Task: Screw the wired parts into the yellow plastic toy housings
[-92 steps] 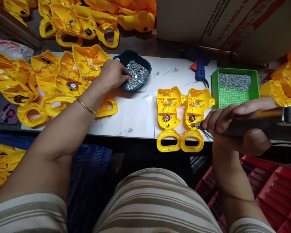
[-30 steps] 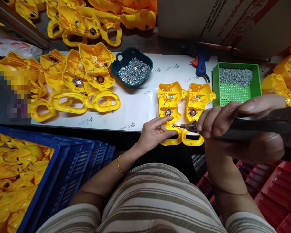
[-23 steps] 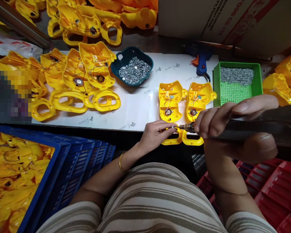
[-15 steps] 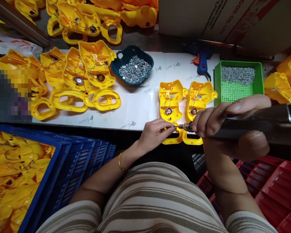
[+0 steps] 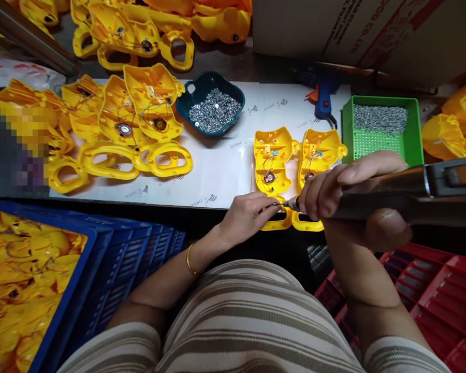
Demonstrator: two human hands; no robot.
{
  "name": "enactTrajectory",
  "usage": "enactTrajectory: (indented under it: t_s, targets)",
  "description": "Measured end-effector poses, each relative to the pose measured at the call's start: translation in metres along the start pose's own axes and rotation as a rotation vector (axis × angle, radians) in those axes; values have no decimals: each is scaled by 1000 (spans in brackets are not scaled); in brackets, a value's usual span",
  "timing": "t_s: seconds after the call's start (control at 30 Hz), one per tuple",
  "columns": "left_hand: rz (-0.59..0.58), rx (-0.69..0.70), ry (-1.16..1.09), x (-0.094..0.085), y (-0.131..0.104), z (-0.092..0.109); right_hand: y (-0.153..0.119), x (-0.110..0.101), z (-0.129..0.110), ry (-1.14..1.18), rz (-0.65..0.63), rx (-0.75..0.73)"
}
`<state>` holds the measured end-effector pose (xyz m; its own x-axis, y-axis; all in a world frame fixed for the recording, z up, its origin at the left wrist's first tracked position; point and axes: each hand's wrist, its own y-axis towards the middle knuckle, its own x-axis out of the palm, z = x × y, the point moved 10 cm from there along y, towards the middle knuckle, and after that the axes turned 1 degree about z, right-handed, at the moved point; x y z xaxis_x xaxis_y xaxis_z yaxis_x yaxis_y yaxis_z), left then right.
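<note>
My right hand (image 5: 357, 197) is wrapped round a dark electric screwdriver (image 5: 396, 194), held level with its bit pointing left. At the bit's tip, my left hand (image 5: 248, 215) pinches a small screw between thumb and fingertips; the fingers partly cover it. Just beyond the hands lie two open yellow plastic shell halves, a left one (image 5: 272, 139) and a right one (image 5: 319, 142), each with wires, a small circuit board and a round speaker. Their looped handles stick out over the table's front edge, below the screwdriver's tip.
A dark green bowl (image 5: 182, 106) and a green basket (image 5: 420, 129) hold small metal parts. A blue glue gun (image 5: 323, 101) lies between them. More yellow shells (image 5: 151, 98) are stacked at left. A blue crate (image 5: 97, 243) and red crates (image 5: 442, 290) flank my body.
The screwdriver has shifted slightly left, its tip closer to my left fingers, and its rear body has swung a little. My left hand keeps its pinch almost in place.
</note>
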<state>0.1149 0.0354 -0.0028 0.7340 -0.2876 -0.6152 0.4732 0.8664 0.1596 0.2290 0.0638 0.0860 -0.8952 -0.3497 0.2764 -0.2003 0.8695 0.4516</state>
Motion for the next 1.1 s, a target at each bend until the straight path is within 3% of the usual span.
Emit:
enactTrajectory:
  t_s: [0.07,0.17,0.27,0.33,0.5,0.67,0.83,1.1]
  targets:
    - [69,-17,41,-9,-2,-3,1,-1,-5,-33,39,-49]
    - [264,-81,159,-28,-7,-14,6,-8,-4,-125,150,-94]
    - [347,-128,279,-31,-10,-26,13,-17,3,-148,253,-185]
    - [305,-175,314,-22,-10,-37,18,-20,13,-125,276,-247]
    - [202,-285,326,-3,-9,-51,28,-12,42,-104,156,-263]
    - [176,-286,326,-2,-7,-49,28,-11,58,-131,162,-173]
    - [138,-326,342,-2,-7,-51,23,-9,80,-188,129,9]
    - [105,-364,381,-4,-6,-51,23,-4,84,-235,118,71]
